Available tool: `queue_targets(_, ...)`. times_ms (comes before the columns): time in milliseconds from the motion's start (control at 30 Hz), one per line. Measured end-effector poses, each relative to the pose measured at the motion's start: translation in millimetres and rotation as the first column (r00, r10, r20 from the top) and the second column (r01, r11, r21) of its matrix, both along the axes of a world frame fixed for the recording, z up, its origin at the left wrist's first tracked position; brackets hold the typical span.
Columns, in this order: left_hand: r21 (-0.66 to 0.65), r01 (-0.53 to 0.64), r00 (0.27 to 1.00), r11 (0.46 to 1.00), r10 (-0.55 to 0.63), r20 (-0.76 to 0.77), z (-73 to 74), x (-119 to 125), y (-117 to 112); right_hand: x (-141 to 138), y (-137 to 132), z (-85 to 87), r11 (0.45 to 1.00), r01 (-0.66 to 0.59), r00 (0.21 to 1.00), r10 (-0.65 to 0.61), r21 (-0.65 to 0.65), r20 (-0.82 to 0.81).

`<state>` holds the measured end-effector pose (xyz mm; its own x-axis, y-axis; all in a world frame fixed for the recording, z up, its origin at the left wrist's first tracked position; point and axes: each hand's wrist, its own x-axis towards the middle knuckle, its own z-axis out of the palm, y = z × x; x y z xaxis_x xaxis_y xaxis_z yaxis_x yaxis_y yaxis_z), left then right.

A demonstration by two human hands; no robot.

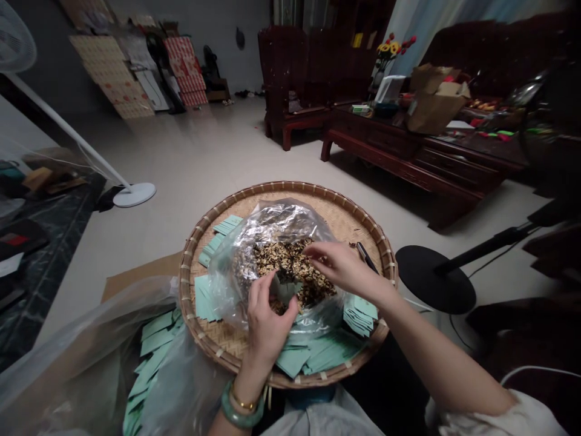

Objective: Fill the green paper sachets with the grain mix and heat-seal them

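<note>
My left hand [267, 315] is curved round a small pale green packet [287, 292], thumb on one side and fingers on the other. Dark dried bits show at the packet's mouth. Above and to the right, my right hand [338, 265] has its fingers bent together over the dried material; whatever they pinch is hidden. Brown and tan dried flakes [272, 254] fill an open clear plastic bag [290, 212] on a round woven bamboo tray [349, 212]. Flat green packets [318, 351] lie along the near rim, with more green packets [206, 297] at the left.
A black pen-like object [367, 257] lies by my right wrist. Left of the tray, a big plastic bag [91, 363] holds several green packets. A white fan base [135, 195] and a black round base [436, 278] stand on the floor; a dark wooden table [408, 151] is beyond.
</note>
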<state>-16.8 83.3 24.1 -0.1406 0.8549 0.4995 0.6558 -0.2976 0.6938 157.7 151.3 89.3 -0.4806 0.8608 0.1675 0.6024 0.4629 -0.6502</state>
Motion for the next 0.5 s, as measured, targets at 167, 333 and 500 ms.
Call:
queue_targets(167,0.033,0.0,1.0,0.999,0.001,-0.017,-0.4,0,-1,-1,3,-47.5,0.999,0.017,0.937,-0.028,0.034,0.35)
queue_targets(333,0.026,-0.003,1.0,1.0,0.004,-0.014,-1.0,-2,-2,-13,7,-61.2,0.998,0.008,0.951,-0.027,0.061,0.309)
queue_targets(500,0.032,-0.013,1.0,0.999,0.013,-0.024,-2.0,-2,-2,-16,14,-62.8,0.997,0.036,0.945,-0.054,0.061,0.323)
